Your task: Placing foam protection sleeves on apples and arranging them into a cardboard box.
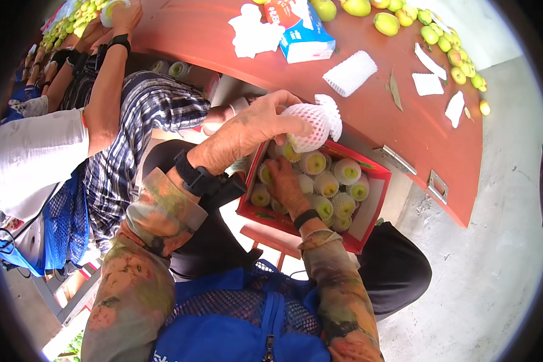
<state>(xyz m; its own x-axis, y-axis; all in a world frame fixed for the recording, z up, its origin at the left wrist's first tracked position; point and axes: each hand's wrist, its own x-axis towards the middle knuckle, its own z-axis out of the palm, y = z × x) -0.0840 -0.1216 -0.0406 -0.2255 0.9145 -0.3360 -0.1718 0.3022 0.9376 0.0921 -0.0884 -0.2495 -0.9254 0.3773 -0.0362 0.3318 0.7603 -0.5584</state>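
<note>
My left hand [265, 123] is raised above the far left of an open red cardboard box [374, 223]. Its thumb and fingers are closed round a white foam fruit net [308, 125], bulged into a round shape with a gathered tail; what sits inside is hidden. Down in the box, my right hand [286, 187] curls its fingers over a netted apple [265, 174] at the left side. More yellow-green apples [347, 172] in white foam nets fill the box around it.
A reddish-brown table [187, 30] bears loose apples [386, 24], a tissue pack [308, 39], an empty foam net [351, 73], foam scraps [427, 84] and a metal latch [438, 186]. At left, a co-worker's hand [125, 18] holds fruit; their plaid-clad leg [145, 99] is close to my left arm.
</note>
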